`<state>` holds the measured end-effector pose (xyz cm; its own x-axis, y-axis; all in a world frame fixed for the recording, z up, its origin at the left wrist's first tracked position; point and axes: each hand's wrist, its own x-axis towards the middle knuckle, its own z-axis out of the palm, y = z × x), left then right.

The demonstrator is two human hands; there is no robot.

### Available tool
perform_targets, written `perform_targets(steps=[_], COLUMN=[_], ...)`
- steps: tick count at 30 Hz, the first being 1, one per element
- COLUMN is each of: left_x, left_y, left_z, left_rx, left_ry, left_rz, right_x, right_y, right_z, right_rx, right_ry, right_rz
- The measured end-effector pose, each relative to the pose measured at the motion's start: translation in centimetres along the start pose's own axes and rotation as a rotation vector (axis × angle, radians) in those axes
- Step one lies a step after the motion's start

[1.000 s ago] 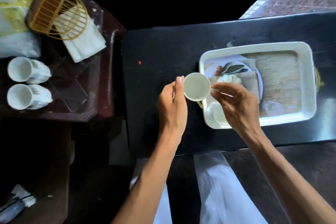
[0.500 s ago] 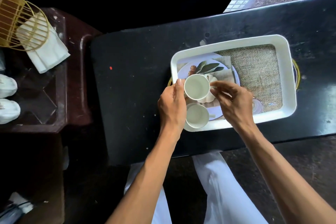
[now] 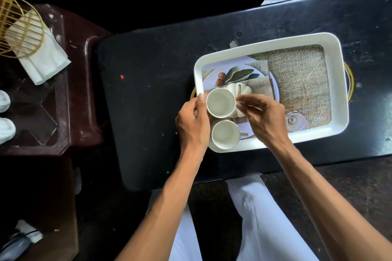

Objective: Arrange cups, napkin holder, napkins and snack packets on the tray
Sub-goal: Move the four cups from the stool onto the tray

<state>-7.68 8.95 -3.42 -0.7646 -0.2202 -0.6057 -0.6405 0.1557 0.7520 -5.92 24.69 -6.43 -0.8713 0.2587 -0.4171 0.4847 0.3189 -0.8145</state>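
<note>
A white rectangular tray (image 3: 337, 74) with a printed picture on its floor lies on the black table. One white cup (image 3: 225, 134) stands in the tray's near left corner. A second white cup (image 3: 220, 102) is just behind it, over the tray's left end. My left hand (image 3: 192, 123) grips this cup's left side and my right hand (image 3: 263, 116) pinches its handle side. Far left, a gold wire napkin holder (image 3: 20, 27) lies on white napkins (image 3: 46, 60). Two more white cups (image 3: 6, 130) show at the left edge.
A dark red side table (image 3: 84, 95) stands left of the black table (image 3: 148, 101). The tray's right half shows only its printed burlap pattern. My white trousers are below the table's near edge. A dark object with a cable lies bottom left.
Both hands have carried the second cup from beyond the tray's left rim to over the tray, behind the first cup. The view has shifted right, so the left table sits nearer the edge.
</note>
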Motion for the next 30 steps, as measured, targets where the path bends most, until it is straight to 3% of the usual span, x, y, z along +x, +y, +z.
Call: perform_targets(steps=[13,18,20,23,30], left_x=[0.4,0.2,-0.1,-0.4,0.8], left_y=[-1.6,-1.9,-1.9,-1.8,-2.4], left_z=[-0.5,-1.8,-3.2,-6.6,-18.7], left_rx=[-0.005,0.008,-0.003,-0.034,-0.055], left_ry=[-0.029,-0.063,-0.025,0.034,0.182], left_rz=[-0.007,0.028,0.054,0.072,0.112], right_x=[0.2,-0.2,-0.7,-1.9,-4.4], right_y=[0.5,-1.0,-2.4,-5.0,-10.6], right_z=[0.0,-0.4,-0.2,1.2,10.2], right_rx=[-0.07,-0.221,-0.311,-0.251,-0.084], right_ry=[-0.024,-0.037,0.02,0.05,-0.077], right_rz=[-0.017,-0.05,-0.145,-0.246,-0.233])
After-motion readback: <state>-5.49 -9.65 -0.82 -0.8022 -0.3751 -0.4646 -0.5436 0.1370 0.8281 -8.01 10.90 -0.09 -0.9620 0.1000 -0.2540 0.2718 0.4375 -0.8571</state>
